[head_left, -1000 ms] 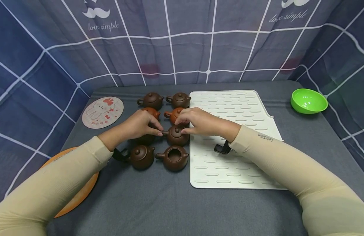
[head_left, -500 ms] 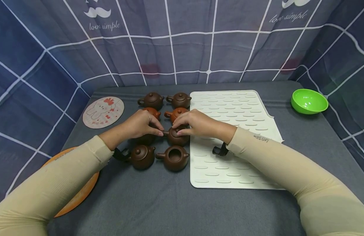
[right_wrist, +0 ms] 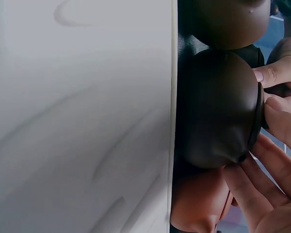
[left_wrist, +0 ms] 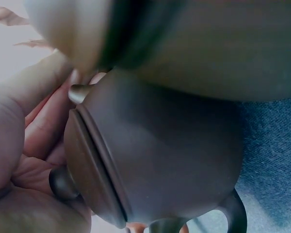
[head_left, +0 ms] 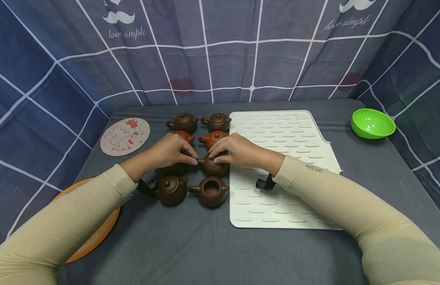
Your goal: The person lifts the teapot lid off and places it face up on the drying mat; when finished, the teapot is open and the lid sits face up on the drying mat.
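Between my hands stands a dark brown teapot (head_left: 213, 170), its handle to the left and its short spout to the right. My left hand (head_left: 165, 151) pinches that handle between thumb and fingers. Over the top, my right hand (head_left: 243, 150) holds the teapot with curled fingers and thumb at the lid, hiding most of it. In the right wrist view, the fingertips (right_wrist: 240, 179) lie by the spout, close to an orange teapot (right_wrist: 199, 201). Another brown lidded teapot (left_wrist: 160, 155) fills the left wrist view, under my left hand.
Teapots stand in two columns, with a lidless one (head_left: 211, 194) nearest me. A white ribbed mat (head_left: 270, 215) lies right beside them. A green bowl (head_left: 373, 123) is far right, a pink rabbit mat (head_left: 124, 136) back left, and an orange round board (head_left: 99, 237) under my left forearm.
My right hand has shifted slightly left, from the teapot's right side to over its lid. My left hand stays at the handle.
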`<state>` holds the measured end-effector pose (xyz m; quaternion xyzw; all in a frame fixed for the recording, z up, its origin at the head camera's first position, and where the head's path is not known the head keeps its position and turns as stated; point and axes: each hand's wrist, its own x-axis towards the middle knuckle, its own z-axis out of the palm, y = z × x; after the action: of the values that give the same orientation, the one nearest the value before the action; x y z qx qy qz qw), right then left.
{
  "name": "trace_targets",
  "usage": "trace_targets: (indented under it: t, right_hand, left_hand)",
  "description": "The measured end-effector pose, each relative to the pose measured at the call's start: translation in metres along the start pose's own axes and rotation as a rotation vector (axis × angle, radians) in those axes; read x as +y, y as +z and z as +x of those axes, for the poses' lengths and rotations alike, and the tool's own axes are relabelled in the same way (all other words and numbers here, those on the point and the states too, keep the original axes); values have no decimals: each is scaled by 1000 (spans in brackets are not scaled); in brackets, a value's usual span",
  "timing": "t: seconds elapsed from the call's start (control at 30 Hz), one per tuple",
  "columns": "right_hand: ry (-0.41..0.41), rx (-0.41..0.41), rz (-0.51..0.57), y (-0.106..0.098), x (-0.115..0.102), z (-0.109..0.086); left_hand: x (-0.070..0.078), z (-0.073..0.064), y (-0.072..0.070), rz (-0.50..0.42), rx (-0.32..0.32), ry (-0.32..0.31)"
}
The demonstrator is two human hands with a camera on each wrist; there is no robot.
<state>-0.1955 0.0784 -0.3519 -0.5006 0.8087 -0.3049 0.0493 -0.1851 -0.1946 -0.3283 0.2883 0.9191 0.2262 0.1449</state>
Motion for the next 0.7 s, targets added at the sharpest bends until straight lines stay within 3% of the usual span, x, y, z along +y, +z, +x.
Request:
trace_targets:
  t: [0.27,0.5,0.7]
  right_hand:
    - [-6,51,21,-3,-5,-4]
    - [-28,126,102,-10,-9,-13]
    - [53,155,212,-18,-8,-25]
  left_hand:
    - [-1,0,0,1,-3,-4]
    - [-1,0,0,4,8,4]
    - [-1,-1,0,1,16,2]
